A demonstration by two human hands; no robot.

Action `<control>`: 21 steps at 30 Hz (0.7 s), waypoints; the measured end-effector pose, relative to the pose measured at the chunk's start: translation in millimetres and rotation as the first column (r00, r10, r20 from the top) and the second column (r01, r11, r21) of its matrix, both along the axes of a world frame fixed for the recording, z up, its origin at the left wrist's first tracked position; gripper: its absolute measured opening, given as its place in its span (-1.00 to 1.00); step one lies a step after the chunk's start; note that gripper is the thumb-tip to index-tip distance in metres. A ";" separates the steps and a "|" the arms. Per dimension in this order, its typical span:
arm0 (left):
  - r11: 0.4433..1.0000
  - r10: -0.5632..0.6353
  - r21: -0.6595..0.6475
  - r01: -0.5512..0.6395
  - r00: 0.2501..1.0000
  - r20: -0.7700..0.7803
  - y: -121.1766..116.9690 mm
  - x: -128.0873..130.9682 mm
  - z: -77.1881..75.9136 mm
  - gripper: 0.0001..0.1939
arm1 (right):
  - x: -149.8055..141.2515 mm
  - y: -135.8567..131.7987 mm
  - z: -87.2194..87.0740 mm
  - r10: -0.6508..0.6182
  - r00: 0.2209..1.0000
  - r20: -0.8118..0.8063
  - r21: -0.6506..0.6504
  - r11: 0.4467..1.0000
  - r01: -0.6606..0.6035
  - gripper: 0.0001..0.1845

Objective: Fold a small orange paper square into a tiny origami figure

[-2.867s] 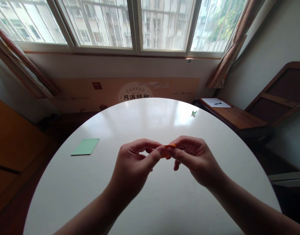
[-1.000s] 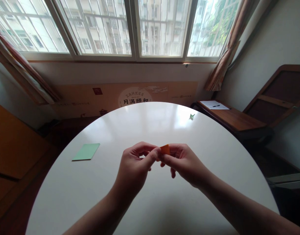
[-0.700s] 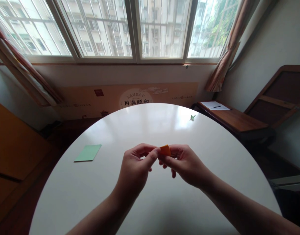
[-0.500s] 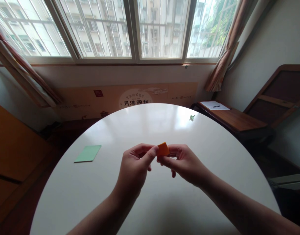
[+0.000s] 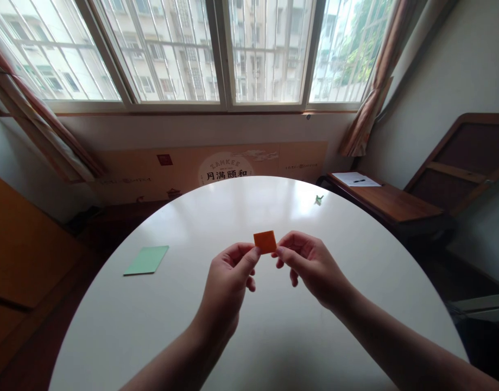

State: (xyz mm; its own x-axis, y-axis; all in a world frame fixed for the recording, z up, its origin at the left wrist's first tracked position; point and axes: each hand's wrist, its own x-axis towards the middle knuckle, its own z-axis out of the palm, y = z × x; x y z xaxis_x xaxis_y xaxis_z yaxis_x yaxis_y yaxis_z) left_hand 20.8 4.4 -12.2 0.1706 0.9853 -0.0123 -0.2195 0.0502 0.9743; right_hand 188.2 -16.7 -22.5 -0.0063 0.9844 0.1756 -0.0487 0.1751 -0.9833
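Observation:
A small folded orange paper (image 5: 265, 241) is held up above the round white table (image 5: 355, 260). My left hand (image 5: 228, 282) pinches its lower left corner between thumb and forefinger. My right hand (image 5: 308, 266) pinches its right edge, the other fingers curled loosely. The paper's flat face is turned toward me and shows a diagonal crease.
A light green sheet (image 5: 146, 260) lies flat on the table's left side. A tiny green folded piece (image 5: 319, 200) sits near the far right rim. A brown side desk (image 5: 391, 202) with a white paper and pen stands to the right, windows behind.
The orange paper, earlier held edge-on and mostly hidden between my fingers, has been turned up and lifted so its flat face shows. Both hands stayed close together.

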 end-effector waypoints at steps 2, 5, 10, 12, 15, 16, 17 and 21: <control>0.999 -0.035 -0.024 0.035 0.999 -0.011 0.2 0.3 -0.3 -0.72 | 1.5 0.1 0.9 -0.041 0.999 -0.001 0.045 0.998 0.041 -0.77; 0.998 -0.050 -0.048 0.049 0.999 -0.002 0.7 0.9 -0.3 -0.70 | 1.9 -0.9 0.8 -0.041 0.999 -0.034 0.076 0.996 0.043 -0.76; 0.997 -0.062 -0.049 0.062 0.998 0.010 0.9 1.1 1.9 -0.67 | -0.8 -2.8 -0.6 0.003 1.000 -0.017 0.092 0.996 -0.002 -0.77; 0.994 -0.102 -0.035 0.101 0.994 -0.034 0.9 0.6 3.0 -0.65 | -1.3 -2.8 -0.2 -0.008 1.000 -0.019 0.103 0.995 0.010 -0.81; 0.980 -0.195 0.004 0.197 0.972 -0.127 1.9 -1.5 3.8 -0.64 | -0.2 -2.9 2.1 -0.007 0.999 -0.038 0.092 0.996 0.011 -0.86; 0.973 -0.221 0.030 0.229 0.963 -0.155 2.7 -2.7 3.9 -0.66 | 0.3 -3.2 3.2 -0.008 0.999 -0.036 0.083 0.996 0.011 -0.85; 0.966 -0.238 0.061 0.252 0.954 -0.181 3.5 -4.1 4.2 -0.67 | 0.8 -3.8 4.5 -0.009 1.000 -0.023 0.074 0.997 0.011 -0.85; 0.943 -0.215 0.186 0.275 0.933 -0.290 6.4 -11.0 7.3 -0.72 | 0.5 -8.1 11.4 0.013 0.992 0.122 0.065 0.998 -0.021 -0.89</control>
